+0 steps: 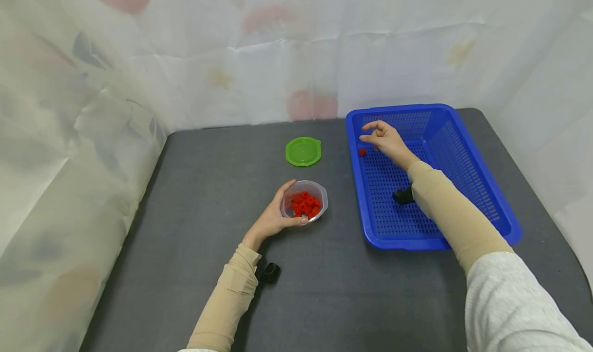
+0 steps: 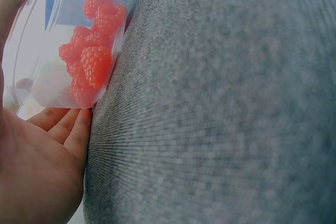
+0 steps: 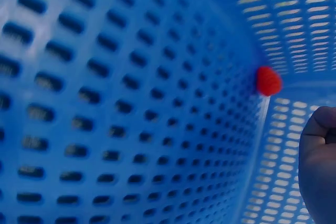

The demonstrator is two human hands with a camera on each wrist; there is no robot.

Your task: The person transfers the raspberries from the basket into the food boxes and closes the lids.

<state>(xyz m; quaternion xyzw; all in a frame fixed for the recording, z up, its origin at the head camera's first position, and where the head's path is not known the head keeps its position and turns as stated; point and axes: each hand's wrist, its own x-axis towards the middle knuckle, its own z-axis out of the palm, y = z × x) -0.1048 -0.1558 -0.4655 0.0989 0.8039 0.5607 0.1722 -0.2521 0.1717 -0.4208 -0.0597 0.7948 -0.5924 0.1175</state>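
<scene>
My left hand grips a clear plastic container, thumb on the near side and fingers around the far side. Inside it lie several red raspberries; the left wrist view shows these raspberries through the wall. Over the far left part of a blue basket is my right hand, its thumb and forefinger apart with nothing visible between them. A single raspberry lies in the basket below those fingertips. The right wrist view has this raspberry in a corner, with part of the right hand beside it.
A green lid lies flat on the grey table behind the container. The basket's perforated walls rise around the right hand. Patterned white sheets hang behind and beside the table. Black wrist cameras are on both forearms.
</scene>
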